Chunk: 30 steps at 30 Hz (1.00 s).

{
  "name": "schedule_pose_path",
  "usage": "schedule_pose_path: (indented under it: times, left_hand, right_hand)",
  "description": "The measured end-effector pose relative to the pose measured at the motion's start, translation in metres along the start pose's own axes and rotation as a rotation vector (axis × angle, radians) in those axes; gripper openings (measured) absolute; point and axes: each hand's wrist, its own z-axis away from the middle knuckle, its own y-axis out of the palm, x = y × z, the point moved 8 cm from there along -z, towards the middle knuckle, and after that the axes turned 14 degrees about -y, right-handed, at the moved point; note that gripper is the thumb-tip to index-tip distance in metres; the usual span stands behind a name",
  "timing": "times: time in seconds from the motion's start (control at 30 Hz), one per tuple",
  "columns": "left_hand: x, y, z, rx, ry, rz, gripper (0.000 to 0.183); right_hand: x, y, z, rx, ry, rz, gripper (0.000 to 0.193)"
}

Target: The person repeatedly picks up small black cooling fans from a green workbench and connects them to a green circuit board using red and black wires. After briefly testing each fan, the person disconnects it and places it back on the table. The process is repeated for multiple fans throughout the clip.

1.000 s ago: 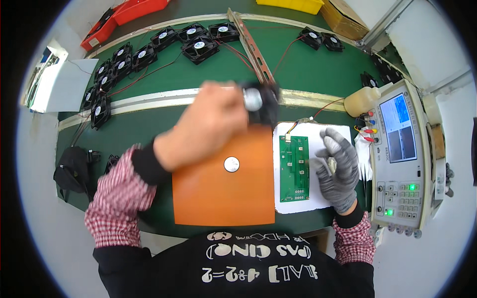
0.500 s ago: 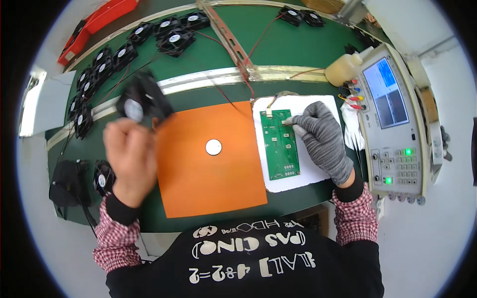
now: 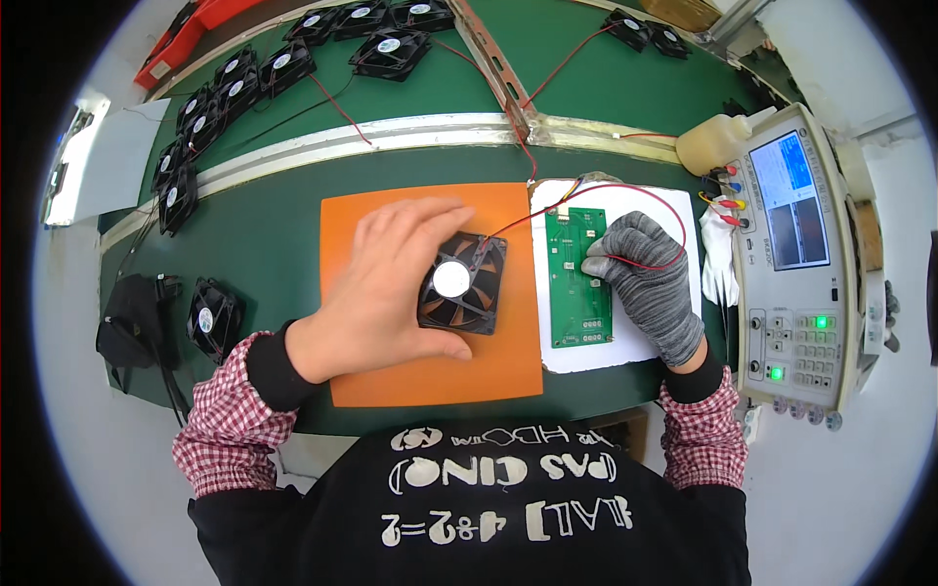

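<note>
On the orange mat [image 3: 391, 391] lies a black cooling fan [image 3: 486, 298] with a round white centre. My bare left hand [image 3: 376, 278] curves around its left side, fingers spread beyond the far edge and thumb below the near edge. From the fan a red wire [image 3: 625, 188] arcs rightward over the green circuit board [image 3: 567, 317] and loops back to my gloved right hand [image 3: 645, 278]. That hand's fingertips are pinched on the wire's end above the board; the tip itself is hidden. The board rests on a white pad [image 3: 635, 350].
Several more fans [image 3: 389, 49] stand at the back left, and one fan [image 3: 213, 317] sits at left. A bench instrument with a screen [image 3: 791, 200] is at right, beside a yellowish bottle [image 3: 711, 145]. A metal rail [image 3: 410, 137] crosses behind the mat.
My left hand has brought the fan from the left onto the mat, where the white disc lay, and its fingers have spread. The fan's red wire now runs to my right hand.
</note>
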Motion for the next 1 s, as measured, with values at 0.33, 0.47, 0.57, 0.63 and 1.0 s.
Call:
schedule_pose_path:
  times: [0.33,0.47,0.57,0.63,1.0]
  left_hand:
    - [-0.030,-0.011,0.012,-0.222,0.198,-0.305,0.096]
    - [-0.080,-0.064,0.062,-0.402,0.462,-0.083,0.058]
    - [-0.055,-0.057,0.053,0.178,0.124,1.085,0.068]
    - [-0.049,-0.052,0.050,0.208,0.031,1.257,0.078]
    - [-0.089,-0.077,-0.043,-0.395,0.533,-0.219,0.087]
  right_hand:
    - [-0.003,0.004,0.003,0.021,-0.009,0.096,0.015]
    - [0.005,0.000,0.001,-0.017,-0.148,0.146,0.018]
    - [0.007,-0.003,0.002,-0.025,-0.145,0.074,0.018]
    - [0.007,-0.012,0.006,-0.056,-0.167,0.113,0.018]
    - [0.014,-0.012,0.010,-0.164,-0.197,0.160,0.014]
